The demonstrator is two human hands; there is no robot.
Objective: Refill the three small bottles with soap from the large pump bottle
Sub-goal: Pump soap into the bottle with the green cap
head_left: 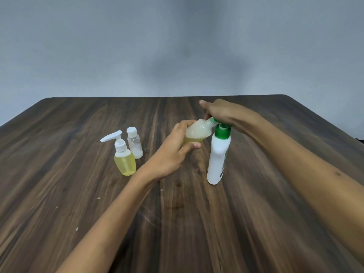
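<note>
- Small clear plastic bottle (197, 133), part-filled with yellowish foamy soap: being held tilted above the dark wood-grain table (78, 184), its open neck meeting the pump spout.
- Left hand (175, 150): fingers wrapping round the bottle's lower body.
- Right hand (218, 113): pressing down over the green pump head; finger curl not clear.
- Large white plastic pump bottle with green collar (218, 156): standing upright, just right of centre.
- Handling, judged: the small bottle is looking light, squeezable, likely slippery with soap; taking it round the mid-body is seeming best.
- Small yellow-filled pump bottle (124, 160) and small clear capped bottle (135, 143): standing together, left.

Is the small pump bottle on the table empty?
No, the small pump bottle standing on the table is nearly full of yellow liquid.
</note>
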